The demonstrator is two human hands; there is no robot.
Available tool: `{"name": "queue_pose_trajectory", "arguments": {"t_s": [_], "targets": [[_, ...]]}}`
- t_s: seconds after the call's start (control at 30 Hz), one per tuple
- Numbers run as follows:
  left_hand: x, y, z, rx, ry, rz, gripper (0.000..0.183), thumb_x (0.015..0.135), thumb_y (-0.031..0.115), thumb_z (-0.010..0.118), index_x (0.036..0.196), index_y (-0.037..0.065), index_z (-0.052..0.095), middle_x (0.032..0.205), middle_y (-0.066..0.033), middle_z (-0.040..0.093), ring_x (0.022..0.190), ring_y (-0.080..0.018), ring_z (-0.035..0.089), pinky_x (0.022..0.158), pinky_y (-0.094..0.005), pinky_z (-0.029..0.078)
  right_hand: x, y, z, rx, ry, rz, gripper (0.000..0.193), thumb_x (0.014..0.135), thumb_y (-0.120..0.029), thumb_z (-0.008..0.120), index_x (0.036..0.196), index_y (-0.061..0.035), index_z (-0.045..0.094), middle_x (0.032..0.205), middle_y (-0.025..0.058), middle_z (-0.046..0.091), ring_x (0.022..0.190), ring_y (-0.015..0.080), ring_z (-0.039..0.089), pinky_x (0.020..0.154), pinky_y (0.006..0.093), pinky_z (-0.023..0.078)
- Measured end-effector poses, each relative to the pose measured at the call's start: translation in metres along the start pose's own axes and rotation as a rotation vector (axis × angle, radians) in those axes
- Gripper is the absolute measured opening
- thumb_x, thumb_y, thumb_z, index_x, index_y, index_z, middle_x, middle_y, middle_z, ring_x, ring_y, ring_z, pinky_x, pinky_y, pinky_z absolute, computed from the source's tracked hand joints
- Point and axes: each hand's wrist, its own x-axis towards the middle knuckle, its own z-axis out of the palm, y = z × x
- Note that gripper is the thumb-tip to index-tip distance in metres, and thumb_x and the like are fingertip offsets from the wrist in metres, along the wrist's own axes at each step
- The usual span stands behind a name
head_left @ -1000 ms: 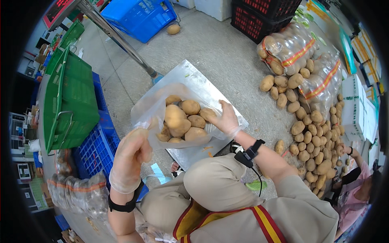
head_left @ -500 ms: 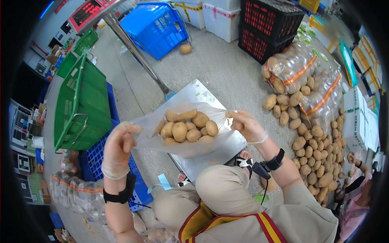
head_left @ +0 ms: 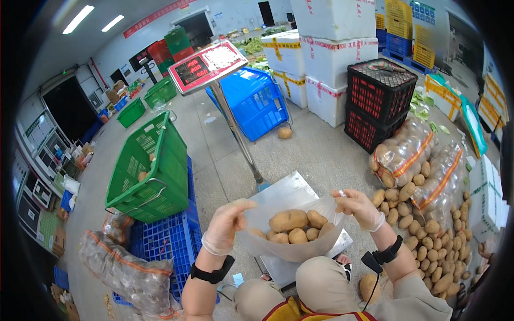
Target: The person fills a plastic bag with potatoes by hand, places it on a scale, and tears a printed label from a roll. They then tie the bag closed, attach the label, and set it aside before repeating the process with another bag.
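Plastic bag (head_left: 293, 253) of potatoes (head_left: 289, 220), mouth spread

The limp, cloudy film sags around smooth, oval tan potatoes, above the scale's flat metal platform (head_left: 286, 192); whether it rests there is unclear. At ten o'clock the left hand (head_left: 229, 220) pinches the rim; at two, the right hand (head_left: 360, 209) grips it too. The step seems to be handling the open bag; a next move would call for even tension. Farther out: a rigid green crate (head_left: 170, 179) at ten, a lumpy potato heap (head_left: 436, 246) at three.
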Motion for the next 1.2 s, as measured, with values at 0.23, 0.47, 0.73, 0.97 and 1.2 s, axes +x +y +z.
{"name": "queue_pose_trajectory", "arguments": {"t_s": [0.23, 0.47, 0.73, 0.97, 1.2], "targets": [[0.002, -0.001, 0.015, 0.047, 0.034, 0.069, 0.022, 0.086, 0.022, 0.057, 0.094, 0.004, 0.067, 0.056, 0.0032, 0.048, 0.051, -0.0062, 0.039, 0.049, -0.0202, 0.028, 0.02, -0.012, 0.021, 0.041, 0.004, -0.105, 0.036, 0.081, -0.015, 0.056, 0.113, 0.0037, 0.056, 0.077, 0.0001, 0.059, 0.063, 0.0053, 0.046, 0.058, 0.019, 0.036], [0.027, -0.083, -0.023, 0.064, -0.029, -0.127, 0.025, 0.087, 0.022, 0.056, 0.101, 0.003, 0.066, 0.061, 0.0007, 0.054, 0.053, -0.0075, 0.046, 0.05, -0.0198, 0.034, 0.039, 0.026, 0.022, -0.075, -0.169, 0.113, 0.029, 0.084, -0.02, 0.057, 0.103, 0.0006, 0.062, 0.075, -0.0002, 0.057, 0.064, 0.0076, 0.052, 0.056, 0.0225, 0.043], [0.036, -0.101, -0.021, 0.05, -0.028, -0.145, 0.029, 0.086, 0.025, 0.058, 0.099, 0.001, 0.064, 0.066, -0.0021, 0.058, 0.059, -0.01, 0.052, 0.056, -0.0229, 0.041, 0.051, 0.068, -0.001, -0.277, 0.045, 0.033, 0.041, 0.082, -0.027, 0.059, 0.113, 0.001, 0.057, 0.08, 0.0042, 0.059, 0.069, 0.0112, 0.055, 0.061, 0.0245, 0.046], [0.037, -0.14, -0.048, 0.172, -0.008, -0.145, 0.031, 0.085, 0.026, 0.061, 0.099, -0.002, 0.061, 0.079, -0.0059, 0.062, 0.07, -0.0133, 0.057, 0.065, -0.0255, 0.046, 0.05, 0.092, -0.024, -0.637, 0.214, 0.198, 0.041, 0.077, -0.034, 0.059, 0.094, 0.0025, 0.062, 0.075, 0.0162, 0.063, 0.069, 0.0227, 0.061, 0.062, 0.0346, 0.047], [-0.002, -0.161, -0.1, 0.119, 0.24, -0.004, 0.032, 0.084, 0.021, 0.063, 0.106, -0.002, 0.057, 0.085, -0.0024, 0.061, 0.076, -0.0118, 0.056, 0.07, -0.0264, 0.046, 0.063, 0.143, -0.07, -0.736, 0.35, -0.003, 0.05, 0.077, -0.031, 0.064, 0.113, 0.0033, 0.056, 0.082, 0.014, 0.065, 0.07, 0.0206, 0.061, 0.063, 0.0328, 0.048]]}}
